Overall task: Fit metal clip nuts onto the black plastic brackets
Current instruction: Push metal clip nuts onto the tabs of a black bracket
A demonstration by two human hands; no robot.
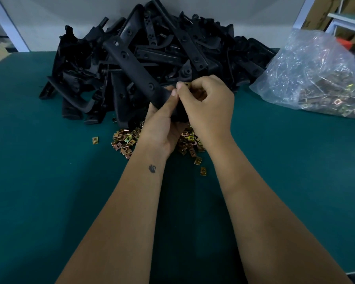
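I'm taking the heap of black brackets (152,58) as my landmark. It walls off the far middle of the green surface (49,181). Just in front of it the loose clip nuts (127,140) litter the way, with both forearms crossing above them. Right of the heap, close beside it, a clear plastic bag of nuts (316,78) blocks that corner. Left of the heap I see open green, and wide bare surface well in front on both sides.
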